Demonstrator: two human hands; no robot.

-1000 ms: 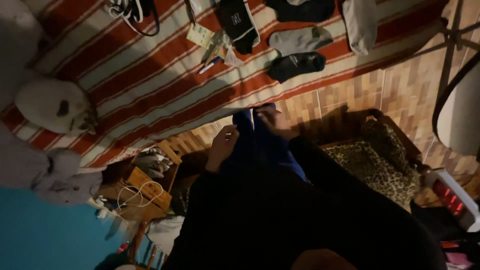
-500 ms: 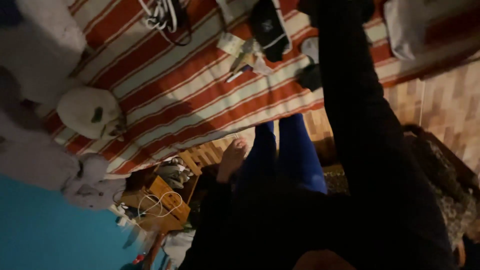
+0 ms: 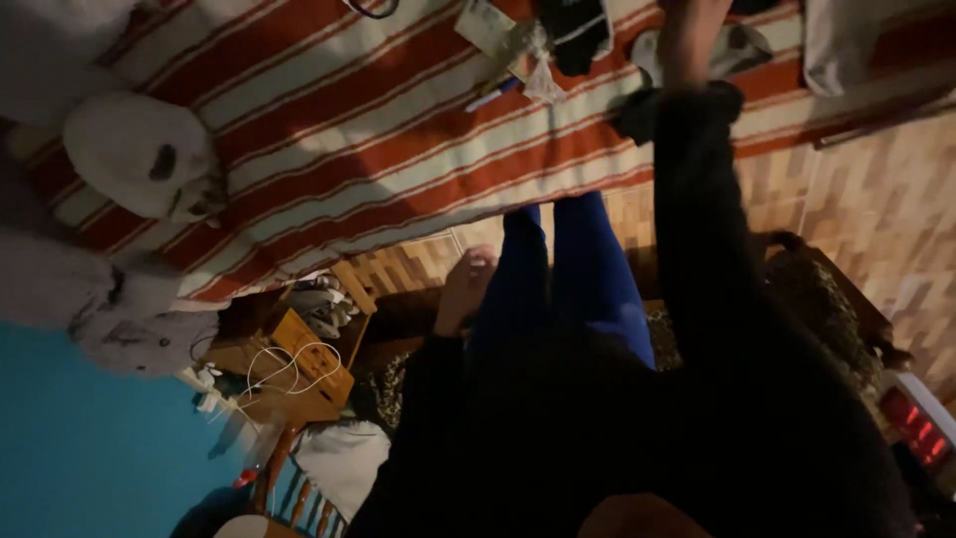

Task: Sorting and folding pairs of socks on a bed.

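My right hand [image 3: 687, 35] reaches out over the red and cream striped bed cover [image 3: 349, 130], its black sleeve stretched across the view. It lies over a grey sock [image 3: 742, 45], with a dark sock [image 3: 629, 112] just below the wrist; its fingers run past the top edge. My left hand [image 3: 464, 291] rests loosely against the left leg of my blue trousers [image 3: 588, 279], holding nothing.
On the bed lie a pen [image 3: 493, 95], a card [image 3: 486, 20], a black pouch [image 3: 578, 30] and a white round plush [image 3: 139, 154]. A wooden crate with a white cable [image 3: 294, 364] stands at left. A leopard-print cushion [image 3: 827, 309] and a glowing heater [image 3: 921, 423] are at right.
My right hand left the blue trousers and stretched out to the socks on the bed. The left hand let go of the cloth and settled beside the leg. The view shifted.
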